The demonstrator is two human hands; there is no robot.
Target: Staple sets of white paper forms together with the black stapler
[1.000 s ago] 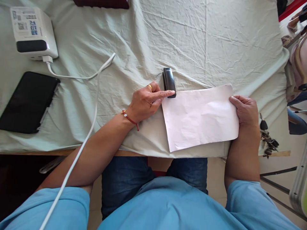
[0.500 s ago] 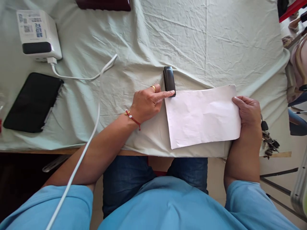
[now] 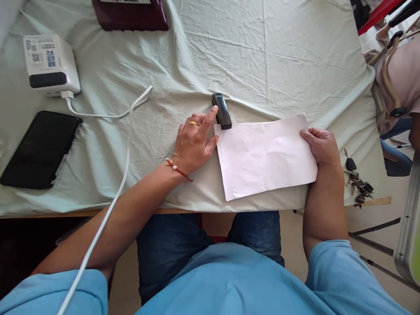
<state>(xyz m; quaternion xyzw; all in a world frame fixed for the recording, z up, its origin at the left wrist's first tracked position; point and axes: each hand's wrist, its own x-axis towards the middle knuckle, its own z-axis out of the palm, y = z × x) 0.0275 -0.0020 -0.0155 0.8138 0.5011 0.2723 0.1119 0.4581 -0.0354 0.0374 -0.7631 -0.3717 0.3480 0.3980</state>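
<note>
A small black stapler (image 3: 222, 112) stands on the cloth with its near end over the upper left corner of a white sheet of paper (image 3: 265, 157). My left hand (image 3: 196, 142) is open beside it. Its index fingertip is at the stapler's left side, and the thumb points at the paper's left edge. I cannot tell whether the fingertip presses the stapler. My right hand (image 3: 321, 146) pinches the paper's right edge, thumb on top and fingers mostly beneath.
A pale cloth (image 3: 229, 57) covers the table. At left lie a black phone (image 3: 41, 148) and a white box-shaped device (image 3: 50, 63) with a white cable (image 3: 108, 210) crossing my left arm. A maroon case (image 3: 131, 15) stands behind. Keys (image 3: 359, 183) lie right; a person (image 3: 402, 83) is beyond.
My left index finger has left the stapler's near end and gone to its left side, with the thumb spread. The stapler has tilted slightly. The whole view has shifted a little.
</note>
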